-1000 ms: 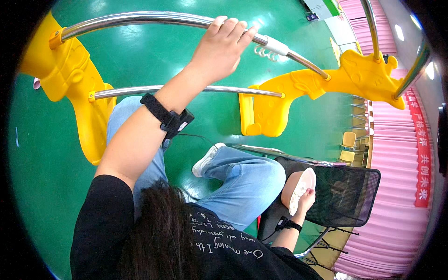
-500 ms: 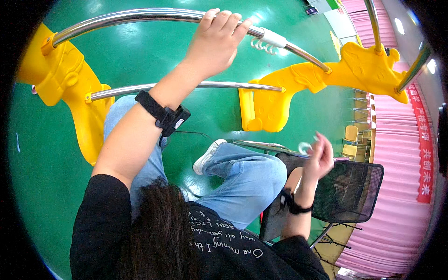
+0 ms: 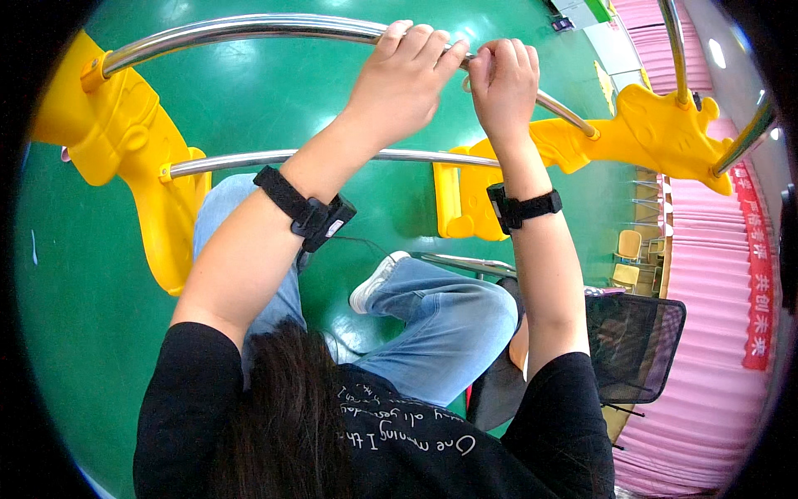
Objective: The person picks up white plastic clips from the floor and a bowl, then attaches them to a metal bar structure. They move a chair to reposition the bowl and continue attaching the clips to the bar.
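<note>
A curved, shiny metal bar (image 3: 249,27) runs between two yellow plastic giraffe-shaped supports, a left support (image 3: 133,150) and a right support (image 3: 632,125). My left hand (image 3: 399,83) lies over the bar with its fingers wrapped on it. Close beside it, my right hand (image 3: 504,91) is closed at the same bar. A pale edge of a white ring (image 3: 467,83) peeks out at the left of that hand; the rest is covered by the fingers. The white sleeve and coils on the bar are hidden behind my right hand.
A lower metal bar (image 3: 241,160) passes beneath my forearms. Below right stands a black mesh chair (image 3: 636,345), near my bent legs in jeans (image 3: 440,316). Small yellow chairs (image 3: 628,245) and a pink curtain (image 3: 690,316) are at the far right.
My right hand has risen from beside the chair to the bar, bringing the white ring with it. My left hand keeps its place on the bar.
</note>
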Demonstrator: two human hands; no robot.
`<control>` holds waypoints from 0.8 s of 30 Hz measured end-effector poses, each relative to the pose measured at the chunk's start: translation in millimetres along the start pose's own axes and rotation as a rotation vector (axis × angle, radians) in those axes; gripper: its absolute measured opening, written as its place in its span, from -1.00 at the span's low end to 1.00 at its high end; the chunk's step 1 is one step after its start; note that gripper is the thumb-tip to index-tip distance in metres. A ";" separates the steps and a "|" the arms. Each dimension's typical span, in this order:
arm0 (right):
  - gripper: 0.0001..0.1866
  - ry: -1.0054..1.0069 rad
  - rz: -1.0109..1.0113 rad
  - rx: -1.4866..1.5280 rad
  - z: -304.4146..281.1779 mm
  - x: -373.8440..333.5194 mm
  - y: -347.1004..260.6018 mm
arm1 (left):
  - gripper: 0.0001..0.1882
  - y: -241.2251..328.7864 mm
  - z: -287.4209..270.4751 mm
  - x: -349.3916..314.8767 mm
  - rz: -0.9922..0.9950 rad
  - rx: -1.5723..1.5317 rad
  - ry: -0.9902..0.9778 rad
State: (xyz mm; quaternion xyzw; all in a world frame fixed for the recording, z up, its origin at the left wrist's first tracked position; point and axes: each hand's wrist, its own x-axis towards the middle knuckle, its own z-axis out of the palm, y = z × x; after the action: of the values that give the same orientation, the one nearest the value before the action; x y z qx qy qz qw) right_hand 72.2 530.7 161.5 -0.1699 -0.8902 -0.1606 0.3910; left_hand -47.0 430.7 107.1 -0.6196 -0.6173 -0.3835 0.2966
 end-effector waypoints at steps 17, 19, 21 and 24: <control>-0.68 -0.252 0.094 0.127 -6.7 -1.6 -9.1 | -0.54 1.6 -20.9 6.8 0.020 -0.033 -0.051; -0.66 -0.286 0.036 -0.026 -10.0 6.2 -18.2 | -0.54 -0.4 -18.9 6.8 0.018 -0.028 -0.081; -0.65 -0.257 0.015 -0.026 -8.9 6.1 -19.0 | -0.54 -0.1 -18.0 5.8 0.026 -0.022 -0.054; -0.65 -0.232 -0.001 -0.036 -7.6 4.9 -15.1 | -0.54 1.0 -17.1 7.6 0.027 -0.022 -0.056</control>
State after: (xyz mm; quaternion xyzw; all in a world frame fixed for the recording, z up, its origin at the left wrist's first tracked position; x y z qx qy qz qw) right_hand 67.5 515.0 167.8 -0.1938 -0.9266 -0.1558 0.2822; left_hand -48.3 420.3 122.6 -0.6418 -0.6126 -0.3687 0.2773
